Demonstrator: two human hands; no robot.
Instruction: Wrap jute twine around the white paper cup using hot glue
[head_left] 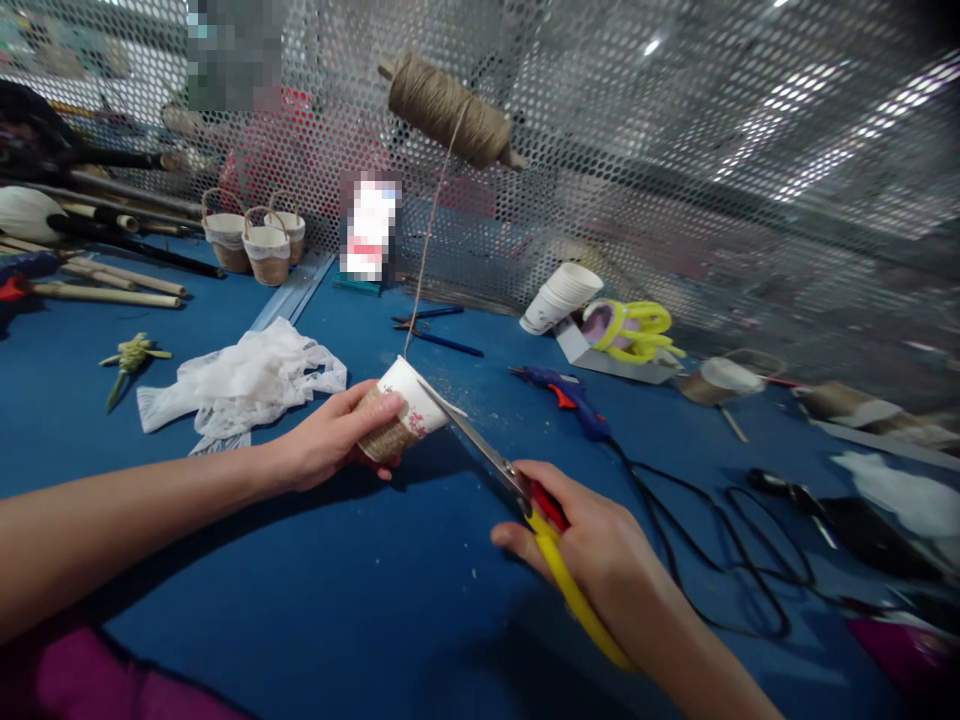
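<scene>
Here's the paper cup (421,415), mid-counter (375,580), tilted with its mouth toward 2 o'clock, brown twine wrapping its lower part! The left hand (341,435) has it clasped from the 8 o'clock side, thumb pressed on the printed wall. Over at 4 o'clock from the cup, the right hand (604,530) is wrapped around the handles of the scissors (520,484), blades pointing to 10 and right at the cup's rim! Up near 12 hangs the twine spool (450,110), a strand dropping to the cup's edge. Pliers (442,342) lie at 1 o'clock, stacked cups (559,300) lean at 2, the blue glue gun (574,397) sits at 3, and white lace (247,380) bunches at 9.
</scene>
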